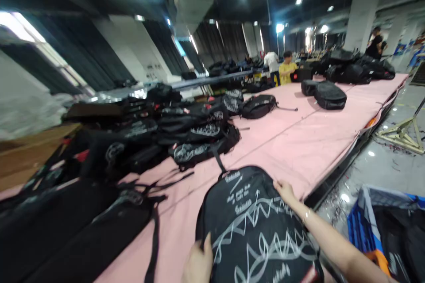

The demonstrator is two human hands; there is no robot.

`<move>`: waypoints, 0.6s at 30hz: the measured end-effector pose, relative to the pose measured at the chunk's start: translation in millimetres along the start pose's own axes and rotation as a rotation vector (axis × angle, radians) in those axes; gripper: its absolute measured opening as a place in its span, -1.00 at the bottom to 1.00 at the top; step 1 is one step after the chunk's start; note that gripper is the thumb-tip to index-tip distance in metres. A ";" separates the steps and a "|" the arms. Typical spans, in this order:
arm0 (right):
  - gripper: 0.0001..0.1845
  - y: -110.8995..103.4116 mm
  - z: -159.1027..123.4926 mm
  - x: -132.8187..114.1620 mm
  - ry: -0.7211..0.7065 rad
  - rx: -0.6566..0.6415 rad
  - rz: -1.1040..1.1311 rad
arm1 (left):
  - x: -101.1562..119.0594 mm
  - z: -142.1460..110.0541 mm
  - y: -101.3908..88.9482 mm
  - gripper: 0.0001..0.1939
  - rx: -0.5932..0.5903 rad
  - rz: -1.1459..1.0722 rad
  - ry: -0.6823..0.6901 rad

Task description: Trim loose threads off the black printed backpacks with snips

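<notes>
A black backpack (247, 225) with white lettering and zigzag line graphics lies in front of me over the pink-covered table (265, 148). Its lower end runs out of the picture. My left hand (198, 261) grips the bag's left side, thumb on top and the other fingers mostly hidden. On the upper right edge, my right hand (286, 192) is closed around the fabric, its thumb and fingers pinching the side. A black strap trails from the top of the bag.
Piled black backpacks (159, 128) cover the table's left side. Farther along are two black bags (327, 93) and another heap (355, 68). A blue crate (363, 221) of black bags stands on the floor at right. A person in yellow (287, 70) is at the far side.
</notes>
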State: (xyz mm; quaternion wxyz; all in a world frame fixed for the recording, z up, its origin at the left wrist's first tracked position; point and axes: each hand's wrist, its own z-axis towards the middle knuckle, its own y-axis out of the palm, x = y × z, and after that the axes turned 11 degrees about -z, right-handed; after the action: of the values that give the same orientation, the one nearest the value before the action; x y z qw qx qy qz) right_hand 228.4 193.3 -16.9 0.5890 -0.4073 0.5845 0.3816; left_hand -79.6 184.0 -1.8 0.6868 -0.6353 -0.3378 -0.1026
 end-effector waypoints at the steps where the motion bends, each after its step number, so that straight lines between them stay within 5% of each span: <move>1: -0.53 -2.1 2.8 7.8 0.041 0.005 -0.027 | 3.9 -3.1 2.4 -0.51 0.001 0.042 0.042; 6: -0.53 -17.3 15.2 46.4 0.166 -0.044 -0.103 | 32.1 -35.3 -4.5 -0.40 0.002 0.120 0.137; 8: -0.53 -22.2 17.5 51.7 0.173 -0.058 -0.116 | 48.5 -60.5 -11.6 -0.34 0.176 0.023 0.416; 10: -0.54 -23.9 19.1 51.9 0.165 -0.057 -0.134 | 59.8 -88.1 -8.0 -0.35 0.200 -0.062 0.649; 12: -0.55 -22.4 20.1 50.6 0.150 -0.040 -0.157 | 60.9 -110.6 11.1 -0.34 0.076 -0.018 0.816; 14: -0.57 -19.8 19.3 49.5 0.135 0.003 -0.182 | 53.5 -122.6 38.0 -0.41 -0.184 0.099 0.953; 18: -0.57 -26.4 5.1 49.2 0.111 0.169 -0.200 | 40.4 -122.3 64.1 -0.43 -0.308 0.176 0.919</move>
State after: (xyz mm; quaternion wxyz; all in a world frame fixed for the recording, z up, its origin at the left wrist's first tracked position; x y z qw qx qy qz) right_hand 256.0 186.8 -65.2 0.6232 -0.4327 0.6027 0.2473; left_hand 28.2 91.4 -24.9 0.6690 -0.6445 0.0741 -0.3627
